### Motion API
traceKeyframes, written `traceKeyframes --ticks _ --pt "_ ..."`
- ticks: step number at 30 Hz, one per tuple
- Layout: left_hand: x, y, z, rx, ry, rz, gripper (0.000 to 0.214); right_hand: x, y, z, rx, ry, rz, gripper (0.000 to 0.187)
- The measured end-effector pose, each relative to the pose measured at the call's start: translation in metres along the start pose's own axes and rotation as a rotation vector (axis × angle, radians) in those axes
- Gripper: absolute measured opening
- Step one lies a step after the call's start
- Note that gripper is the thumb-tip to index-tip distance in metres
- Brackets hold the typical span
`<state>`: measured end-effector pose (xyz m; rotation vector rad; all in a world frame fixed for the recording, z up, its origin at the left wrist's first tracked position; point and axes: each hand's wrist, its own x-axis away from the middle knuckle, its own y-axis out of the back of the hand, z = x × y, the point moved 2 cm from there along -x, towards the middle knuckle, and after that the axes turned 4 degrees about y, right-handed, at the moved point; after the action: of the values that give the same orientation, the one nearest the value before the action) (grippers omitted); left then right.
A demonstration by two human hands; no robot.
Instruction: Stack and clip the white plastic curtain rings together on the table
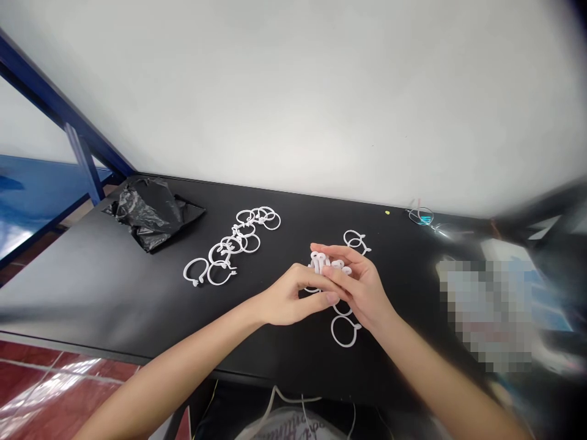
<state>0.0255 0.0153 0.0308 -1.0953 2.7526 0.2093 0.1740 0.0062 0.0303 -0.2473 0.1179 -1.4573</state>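
Note:
Near the middle of the black table, my left hand (pixel 293 296) and my right hand (pixel 362 284) meet around a bunch of white plastic shower curtain rings (pixel 318 261). Their small rounded ends stick up between my fingers, and most of each ring is hidden. Both hands are closed on the bunch. Loose rings lie under and beside my right hand: one ring (pixel 343 346) just below it and a pair (pixel 354 231) just beyond it. To the left, several more rings (pixel 221 284) lie overlapping in a slanting row.
A crumpled black plastic bag (pixel 151 214) rests at the table's back left. On the right are a blurred package (pixel 490 311) and clear plastic wrapping (pixel 458 231). A small wire loop (pixel 420 216) lies near the white wall (pixel 293 110). Blue metal framing (pixel 68 116) stands at left.

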Motion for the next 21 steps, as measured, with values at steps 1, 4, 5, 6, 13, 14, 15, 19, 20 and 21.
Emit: traceKeyframes --ticks 1,4,5,6,13,14,15,19,20,21 --pt "0.000 0.000 0.000 -0.010 0.012 -0.002 0.029 0.000 0.000 0.000 -0.022 -0.003 -0.012 0.025" --pt "0.000 -0.001 -0.003 -0.038 0.031 0.005 0.030 0.000 -0.001 0.001 -0.081 -0.002 -0.041 0.031" --pt "0.000 -0.002 -0.003 -0.038 0.032 0.009 0.029 0.000 -0.001 0.001 -0.084 0.003 -0.049 0.032" --pt "-0.001 -0.003 -0.003 -0.034 0.031 0.012 0.028 0.000 -0.002 0.001 -0.077 0.010 -0.057 0.030" --pt "0.000 -0.001 0.002 0.203 0.139 -0.034 0.035 -0.003 0.010 0.004 -0.016 -0.057 0.149 0.040" --pt "0.000 0.001 0.002 0.279 0.146 -0.035 0.038 -0.004 0.014 0.006 -0.021 -0.074 0.224 0.048" --pt "0.000 0.002 0.003 0.355 0.150 -0.031 0.042 -0.005 0.018 0.007 -0.024 -0.092 0.304 0.054" --pt "0.000 0.006 0.006 0.594 0.181 0.024 0.048 -0.004 0.025 0.007 -0.003 -0.174 0.467 0.046" --pt "0.001 0.006 0.007 0.636 0.188 0.040 0.048 -0.004 0.024 0.006 -0.016 -0.187 0.449 0.040" --pt "0.001 0.006 0.008 0.670 0.188 0.053 0.047 -0.003 0.021 0.004 -0.045 -0.201 0.431 0.037"
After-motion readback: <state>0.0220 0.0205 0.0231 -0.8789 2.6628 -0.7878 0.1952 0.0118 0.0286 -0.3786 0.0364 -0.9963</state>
